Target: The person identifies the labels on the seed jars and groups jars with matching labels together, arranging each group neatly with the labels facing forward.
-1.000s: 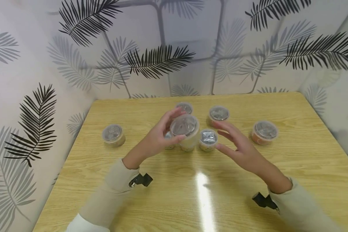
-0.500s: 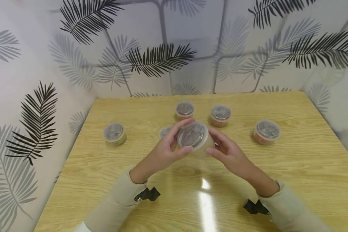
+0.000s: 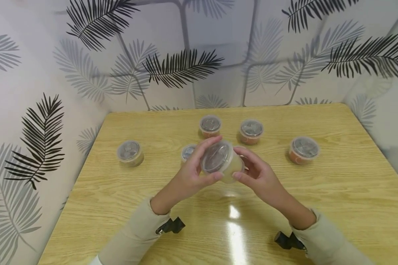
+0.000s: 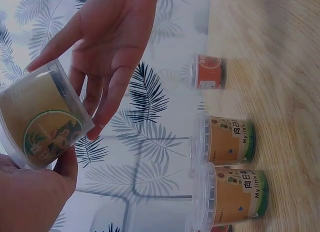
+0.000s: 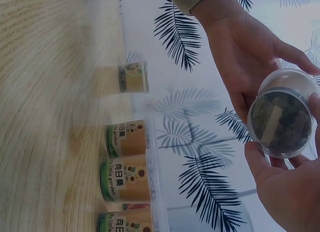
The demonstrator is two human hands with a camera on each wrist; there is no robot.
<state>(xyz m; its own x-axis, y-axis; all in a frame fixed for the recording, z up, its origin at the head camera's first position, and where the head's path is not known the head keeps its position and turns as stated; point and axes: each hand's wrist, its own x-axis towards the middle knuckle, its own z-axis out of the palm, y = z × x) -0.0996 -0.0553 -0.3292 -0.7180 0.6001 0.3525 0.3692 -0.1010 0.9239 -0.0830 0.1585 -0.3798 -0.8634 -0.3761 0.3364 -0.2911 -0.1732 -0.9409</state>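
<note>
Both hands hold a clear lidded plastic cup (image 3: 231,167) above the table, tilted with its lid facing up and left. My left hand (image 3: 192,171) grips the lid end, thumb in front and fingers behind. At the base end, my right hand (image 3: 258,176) holds it between thumb and fingers. A pale tan label with a green-edged round picture wraps the cup (image 4: 47,117) in the left wrist view. Dark contents and a tan strip show through its base (image 5: 280,124) in the right wrist view. Behind the hands stand sunflower-labelled cups (image 5: 127,177), partly hidden in the head view.
On the wood-grain table (image 3: 172,243) stand more lidded cups: a tan one (image 3: 130,152) at left, two reddish ones at the back, a red cup (image 3: 210,126) and an orange cup (image 3: 251,131), and another orange cup (image 3: 304,150) at right. A leaf-patterned backdrop (image 3: 219,84) rises behind.
The right hand has come in from the right and taken hold of the cup the left hand held alone. The cup has moved slightly right and nearer, and its lid tilts further left.
</note>
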